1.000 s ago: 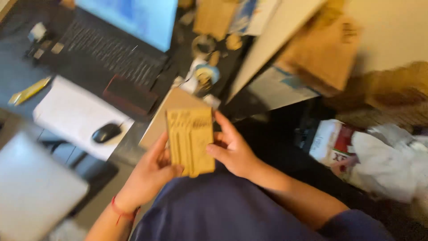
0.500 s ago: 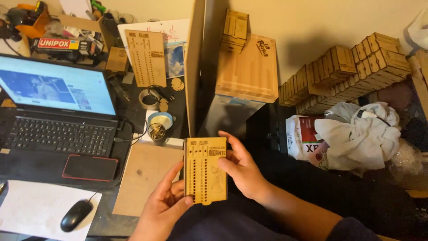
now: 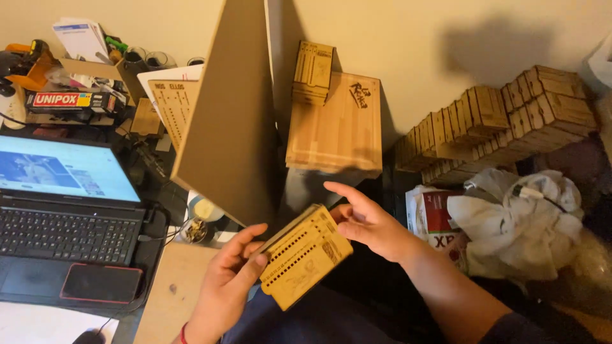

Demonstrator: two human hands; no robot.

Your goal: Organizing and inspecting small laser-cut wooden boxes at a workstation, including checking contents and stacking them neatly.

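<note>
While you sat at the dark counter (image 3: 153, 220), a tall brown board (image 3: 233, 108) leaned upright against the wall beside it, and just to its right stood a pale wooden cutting board (image 3: 338, 127) with a small slotted wooden box (image 3: 312, 71) perched at its top edge. Stacks of similar wooden boxes (image 3: 497, 124) were lined along the wall further right, above a crumpled white bag (image 3: 516, 220). On the counter's left an open laptop (image 3: 60, 210) showed a lit screen, with a dark phone (image 3: 102, 283) lying on its palm rest. Your left hand (image 3: 223, 283) gripped the flat perforated wooden box (image 3: 305, 255) by its lower left edge, fingers wrapped round it, holding it tilted over your lap. Your right hand (image 3: 370, 223) was open with fingers spread, just beside the box's upper right corner; I cannot tell whether it touched.
</note>
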